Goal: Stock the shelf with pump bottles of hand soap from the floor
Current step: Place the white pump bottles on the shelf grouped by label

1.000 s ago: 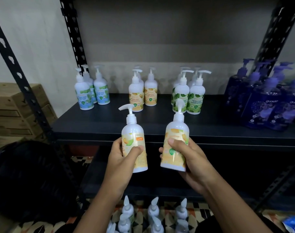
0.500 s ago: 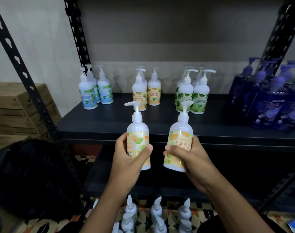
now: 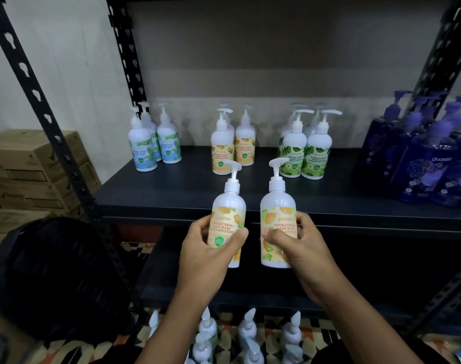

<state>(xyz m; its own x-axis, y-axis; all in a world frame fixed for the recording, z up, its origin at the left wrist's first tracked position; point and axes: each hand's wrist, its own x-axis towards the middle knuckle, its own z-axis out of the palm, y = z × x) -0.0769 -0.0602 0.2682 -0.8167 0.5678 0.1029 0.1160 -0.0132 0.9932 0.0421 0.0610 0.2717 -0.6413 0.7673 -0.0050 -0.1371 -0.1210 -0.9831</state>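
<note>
While left hand (image 3: pixel 205 249) and right hand (image 3: pixel 301 248) each clasp one, both bottles (image 3: pixel 228 206) (image 3: pixel 278 203) read "guardian".

There are 2 held orange-label bottles (image 3: pixel 276 206). On the shelf (image 3: pixel 171 190) stand 3 mint-label bottles (image 3: pixel 142 151), 3 shelved orange bottles (image 3: pixel 245 148) and 4 green-label bottles (image 3: pixel 292 153). The purple bottles (image 3: pixel 421 174) overlap too much to count.

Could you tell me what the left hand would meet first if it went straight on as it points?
Probably the front white orange-labelled pump bottle standing on the black shelf, beyond the left hand; depth is unclear.
</note>
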